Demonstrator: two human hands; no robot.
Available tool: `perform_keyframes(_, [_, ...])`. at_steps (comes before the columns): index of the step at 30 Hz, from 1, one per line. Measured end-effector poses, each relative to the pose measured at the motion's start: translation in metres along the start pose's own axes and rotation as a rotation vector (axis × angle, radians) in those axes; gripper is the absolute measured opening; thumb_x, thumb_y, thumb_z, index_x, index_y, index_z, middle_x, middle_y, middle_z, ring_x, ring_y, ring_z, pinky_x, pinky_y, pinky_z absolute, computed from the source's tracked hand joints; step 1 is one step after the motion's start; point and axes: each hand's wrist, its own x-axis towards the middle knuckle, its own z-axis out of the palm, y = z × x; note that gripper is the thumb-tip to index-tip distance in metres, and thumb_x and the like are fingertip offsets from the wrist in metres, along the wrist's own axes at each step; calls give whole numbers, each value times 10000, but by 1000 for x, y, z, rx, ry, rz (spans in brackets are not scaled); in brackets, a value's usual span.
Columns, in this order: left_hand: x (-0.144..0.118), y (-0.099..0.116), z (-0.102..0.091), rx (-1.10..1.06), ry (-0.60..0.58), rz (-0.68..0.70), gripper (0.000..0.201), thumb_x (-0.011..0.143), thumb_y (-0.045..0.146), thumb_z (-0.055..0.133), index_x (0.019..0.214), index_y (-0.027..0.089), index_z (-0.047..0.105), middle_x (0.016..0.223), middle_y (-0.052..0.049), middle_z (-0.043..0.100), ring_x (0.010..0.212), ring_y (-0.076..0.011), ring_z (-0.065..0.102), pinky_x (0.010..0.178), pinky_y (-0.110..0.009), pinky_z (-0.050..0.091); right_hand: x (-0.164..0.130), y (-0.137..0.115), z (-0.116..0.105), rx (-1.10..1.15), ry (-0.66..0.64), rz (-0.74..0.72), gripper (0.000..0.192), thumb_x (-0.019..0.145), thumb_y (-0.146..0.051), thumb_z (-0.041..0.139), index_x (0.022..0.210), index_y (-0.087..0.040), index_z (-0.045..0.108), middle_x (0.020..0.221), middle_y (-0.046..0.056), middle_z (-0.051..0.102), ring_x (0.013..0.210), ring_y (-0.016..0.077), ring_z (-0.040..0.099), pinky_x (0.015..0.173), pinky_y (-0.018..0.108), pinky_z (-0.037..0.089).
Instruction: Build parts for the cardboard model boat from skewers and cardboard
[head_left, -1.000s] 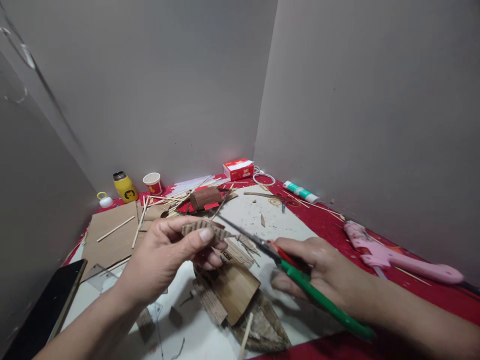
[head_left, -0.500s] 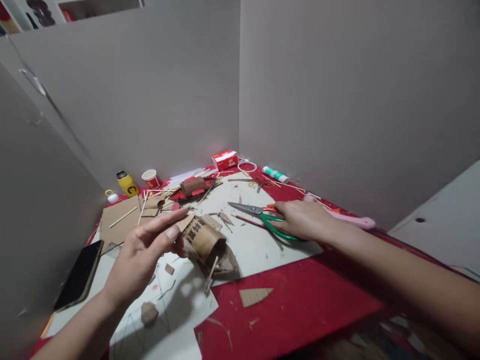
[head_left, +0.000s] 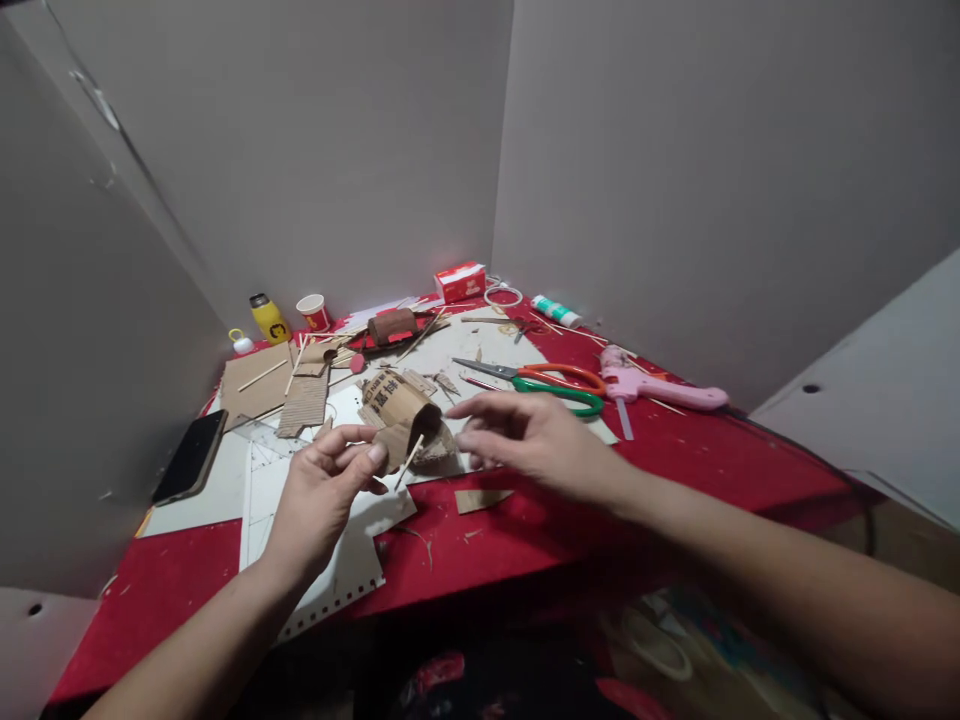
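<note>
Between the thumb and fingers of my left hand (head_left: 326, 480) is a small piece of cardboard (head_left: 394, 447). Just behind it, a cardboard model boat (head_left: 405, 405) with a curved, printed cover rests on the table. A thin stick (head_left: 409, 462) leans at its near side, partly hidden. My right hand (head_left: 521, 435) is at the boat's right end, fingers apart and nothing visible in them; whether they touch the boat I cannot tell. Green-and-orange scissors (head_left: 555, 385) lie behind that hand. A pointed cardboard piece (head_left: 481, 500) lies in front.
A pink glue gun (head_left: 667, 388) lies at the right. Further back are a brown model boat (head_left: 394, 327), a red tissue box (head_left: 460, 283), a paper cup (head_left: 313, 314) and a yellow bottle (head_left: 270, 318). A phone (head_left: 191, 457) and cardboard sheet (head_left: 255, 380) are on the left.
My right hand has let go of the scissors and moved left toward the boat. My left hand still holds the cardboard piece. The camera view has shifted.
</note>
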Motion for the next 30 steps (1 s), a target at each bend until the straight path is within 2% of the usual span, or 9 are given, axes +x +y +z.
perform_keyframes(2, [-2, -2, 6, 13, -52, -2, 222, 744, 310, 778, 888, 163, 694, 738, -10, 728, 626, -105, 606, 598, -209, 502, 1, -3, 21, 178, -53, 40, 426, 700, -475, 750, 954, -156, 627, 691, -14, 631, 568, 108, 577, 564, 254, 485])
perform_keyframes(4, [-5, -4, 9, 16, -83, -2, 199, 744, 296, 777, 872, 159, 708, 770, -16, 731, 648, -112, 616, 610, -216, 508, 5, -3, 32, 263, -74, 40, 388, 699, -475, 759, 858, -145, 629, 628, -31, 610, 530, 84, 547, 536, 225, 461])
perform_keyframes(7, [-7, -7, 7, -16, -136, -37, 201, 727, 278, 790, 868, 155, 717, 793, -28, 737, 669, -127, 638, 631, -234, 521, 9, -2, 34, 291, -111, 74, 384, 698, -493, 761, 766, -136, 638, 550, -45, 583, 477, 68, 522, 486, 200, 433])
perform_keyframes(10, [-7, -10, -3, -93, -266, -162, 223, 726, 268, 790, 891, 142, 709, 754, -50, 737, 670, -152, 673, 640, -257, 531, 13, -3, 31, 295, -137, 150, 418, 649, -506, 795, 756, -130, 647, 534, -48, 594, 420, 51, 502, 430, 177, 399])
perform_keyframes(14, [-2, -14, -18, -232, -358, -306, 283, 712, 263, 792, 951, 140, 703, 786, -81, 743, 698, -184, 709, 664, -279, 551, 18, -10, 30, 276, -193, 179, 402, 665, -491, 793, 779, -132, 652, 583, -15, 653, 467, 88, 591, 471, 205, 467])
perform_keyframes(18, [7, -16, -26, -295, -381, -317, 358, 775, 375, 730, 1047, 143, 710, 870, -96, 736, 709, -176, 708, 659, -269, 564, 25, -21, 29, 135, -297, 96, 270, 739, -382, 751, 802, -127, 689, 645, 2, 684, 574, 107, 634, 550, 221, 497])
perform_keyframes(22, [10, -19, -28, -273, -405, -303, 255, 708, 241, 804, 935, 158, 724, 697, -17, 695, 556, -105, 634, 581, -223, 533, 31, -26, 33, -2, -325, 11, 131, 775, -252, 691, 804, -125, 700, 653, -18, 669, 583, 76, 590, 561, 193, 453])
perform_keyframes(27, [6, -24, -28, -125, -308, -172, 219, 719, 222, 796, 915, 147, 733, 807, -37, 723, 656, -102, 635, 660, -216, 512, 31, -18, 39, 36, -268, 147, 134, 760, -209, 674, 863, -150, 611, 625, -36, 656, 535, 80, 566, 541, 205, 440])
perform_keyframes(30, [5, -26, -28, -27, -266, -133, 190, 718, 226, 787, 885, 150, 737, 761, -26, 719, 648, -102, 617, 657, -213, 492, 29, -9, 41, 11, -264, 169, 104, 786, -219, 634, 851, -151, 590, 641, -12, 663, 563, 104, 592, 566, 228, 464])
